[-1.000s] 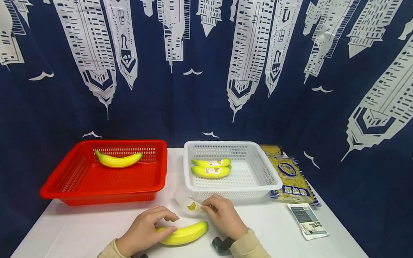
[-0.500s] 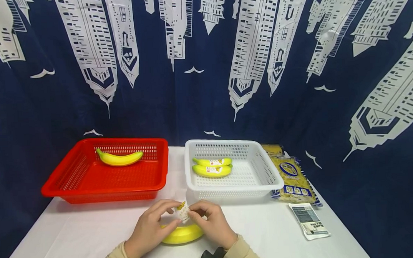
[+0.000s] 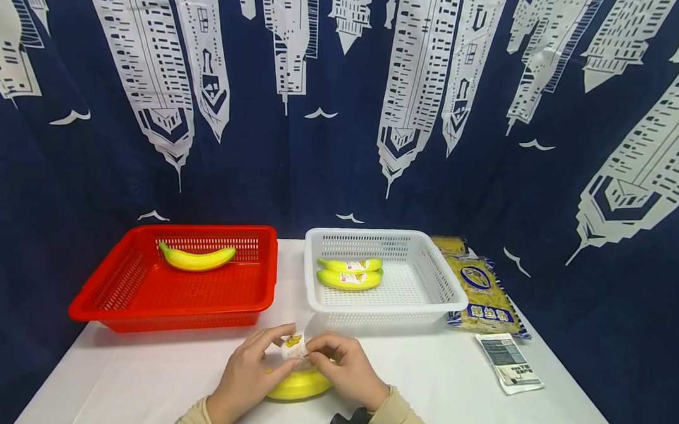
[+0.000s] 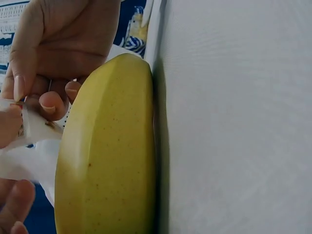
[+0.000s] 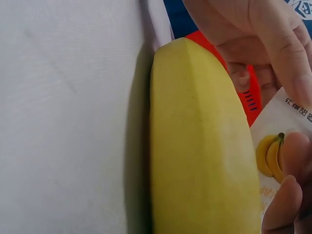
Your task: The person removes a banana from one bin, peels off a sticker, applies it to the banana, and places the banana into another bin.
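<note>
A small white label (image 3: 293, 345) printed with bananas is held up between the two hands, over a yellow banana (image 3: 299, 386) on the table. My right hand (image 3: 349, 366) pinches the label's right side between thumb and fingertips. With its fingers curved, my left hand (image 3: 249, 364) holds the label's other side. In the right wrist view, the label (image 5: 275, 146) shows dark characters and a banana picture, with fingertips over its edges. A translucent white strip (image 4: 22, 163) hangs by the fingers in the left wrist view. The banana (image 4: 107, 146) lies below the hands, its ends partly hidden by them in the head view.
A red basket (image 3: 176, 321) at the back left holds one banana (image 3: 198, 259). To its right, a white basket (image 3: 389, 310) holds two labelled bananas (image 3: 351, 280). Yellowish food packets (image 3: 482, 294) and a small printed packet (image 3: 510, 364) lie along the right side.
My right hand has brought the label left and up to my left hand. The left hand has lifted off the banana to the label. Since half a second ago, the label has turned its picture toward the head view.
</note>
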The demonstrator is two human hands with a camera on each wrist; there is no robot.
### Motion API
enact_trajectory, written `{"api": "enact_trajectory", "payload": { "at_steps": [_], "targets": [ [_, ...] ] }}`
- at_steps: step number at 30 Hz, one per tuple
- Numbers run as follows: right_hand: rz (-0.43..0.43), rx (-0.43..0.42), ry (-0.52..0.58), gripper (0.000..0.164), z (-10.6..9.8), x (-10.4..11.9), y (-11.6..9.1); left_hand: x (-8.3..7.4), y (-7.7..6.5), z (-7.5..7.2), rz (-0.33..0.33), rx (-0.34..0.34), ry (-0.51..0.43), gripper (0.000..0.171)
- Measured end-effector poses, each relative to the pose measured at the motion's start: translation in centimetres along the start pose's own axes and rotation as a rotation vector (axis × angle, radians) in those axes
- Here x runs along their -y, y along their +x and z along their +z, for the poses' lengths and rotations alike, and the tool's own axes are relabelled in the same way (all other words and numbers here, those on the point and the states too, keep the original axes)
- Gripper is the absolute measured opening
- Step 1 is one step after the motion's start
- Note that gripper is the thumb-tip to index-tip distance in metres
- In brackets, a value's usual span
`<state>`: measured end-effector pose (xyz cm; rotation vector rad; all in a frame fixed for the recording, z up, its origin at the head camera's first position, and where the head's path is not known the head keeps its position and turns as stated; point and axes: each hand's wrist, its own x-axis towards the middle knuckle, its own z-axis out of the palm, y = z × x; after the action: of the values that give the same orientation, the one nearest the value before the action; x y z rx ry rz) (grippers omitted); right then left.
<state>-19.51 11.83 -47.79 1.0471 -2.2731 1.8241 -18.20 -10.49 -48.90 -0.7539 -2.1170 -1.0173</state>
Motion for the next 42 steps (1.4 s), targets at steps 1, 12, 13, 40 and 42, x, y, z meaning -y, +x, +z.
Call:
{"api": "enact_trajectory", "payload": {
  "at_steps": [1,12,13,40,42],
  "targets": [
    [0.003,0.003,0.004,0.011,-0.03,0.02,-0.02,-0.02,0.01,-0.02,0.009,-0.001,-0.009,0.066],
    [0.128,-0.035,0.104,0.024,-0.04,0.56,0.19,-0.01,0.19,0.05,0.159,0.031,-0.045,0.064],
    [0.142,-0.047,0.105,0.024,0.01,0.60,0.23,-0.05,0.22,0.05,0.170,0.038,-0.036,0.063],
    [0.033,-0.066,0.184,0.014,0.35,0.78,0.01,0.08,0.51,0.31,0.252,-0.056,-0.135,0.050],
    [0.043,-0.067,0.169,0.014,0.37,0.71,0.01,0.03,0.53,0.29,0.239,-0.064,-0.121,0.048]
  ]
}}
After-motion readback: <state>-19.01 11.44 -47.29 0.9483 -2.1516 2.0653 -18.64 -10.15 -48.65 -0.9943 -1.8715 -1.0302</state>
